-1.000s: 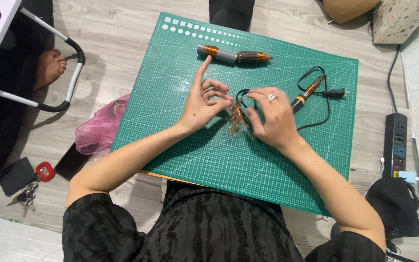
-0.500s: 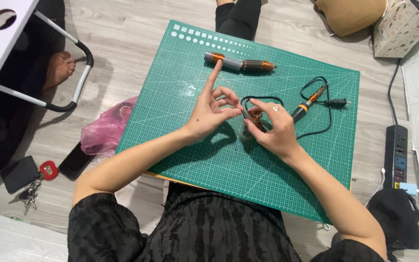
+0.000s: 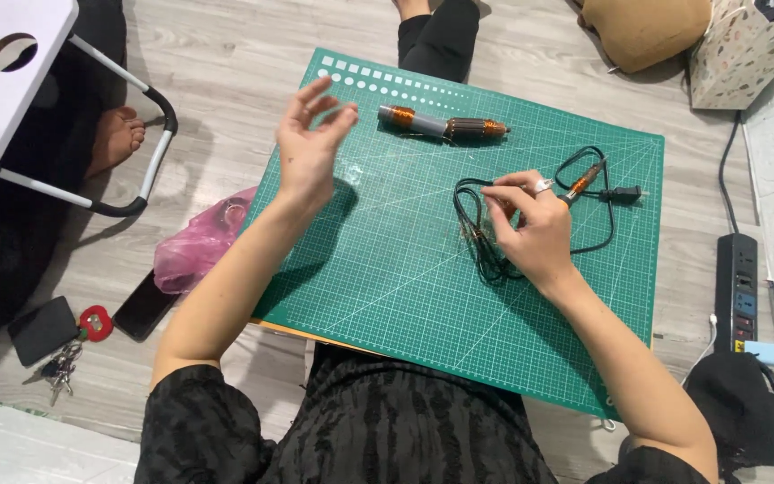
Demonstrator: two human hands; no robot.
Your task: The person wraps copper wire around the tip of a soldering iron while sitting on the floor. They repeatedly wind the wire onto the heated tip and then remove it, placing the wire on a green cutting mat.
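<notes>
Pinching the black cord (image 3: pixel 477 235) on the green cutting mat (image 3: pixel 387 269), the right hand (image 3: pixel 530 229) works its wire ends; left hand (image 3: pixel 308 148) hovers open, empty, above the mat's left side; next likely regripping.

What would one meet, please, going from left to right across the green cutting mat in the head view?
Left hand, raised and open → motor armature with copper windings → black cable bundle → right hand pinching the cable → orange-handled soldering iron → black plug near the mat's right edge.
</notes>
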